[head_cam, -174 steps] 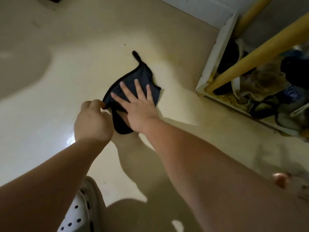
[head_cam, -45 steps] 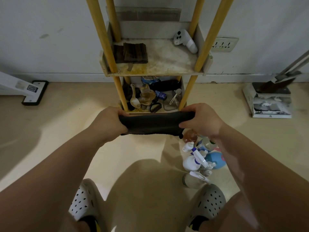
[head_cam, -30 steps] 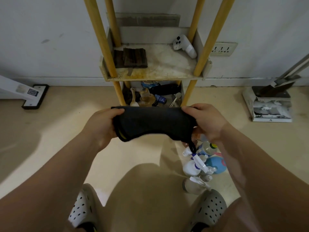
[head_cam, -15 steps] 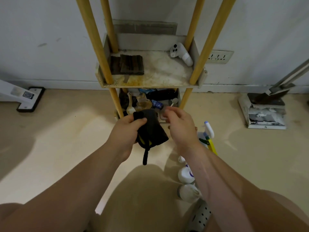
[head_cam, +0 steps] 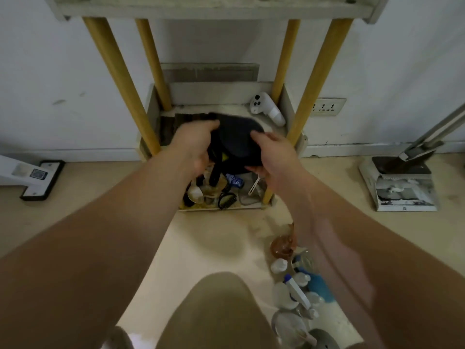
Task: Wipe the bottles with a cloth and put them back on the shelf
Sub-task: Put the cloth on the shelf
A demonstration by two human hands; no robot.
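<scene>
While the cloth (head_cam: 239, 142) is being clamped in the fingers of left hand (head_cam: 197, 144) and right hand (head_cam: 275, 157), the crowded bottles (head_cam: 293, 292) are likely being left exposed to a stray kick

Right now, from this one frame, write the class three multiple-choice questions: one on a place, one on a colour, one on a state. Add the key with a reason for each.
1. Where do the bottles stand?
A. on the floor
B. on a table
C. in a box

2. What colour are the upright posts?
A. blue
B. yellow
C. black

3. What state is the cloth in?
A. lying flat on the ground
B. draped over a chair
C. held up by both hands

Key:
1 A, the bottles are clustered on the floor at the lower right.
2 B, all four posts are yellow.
3 C, the left hand and the right hand each grip a side of the cloth in front of the shelving.
</scene>
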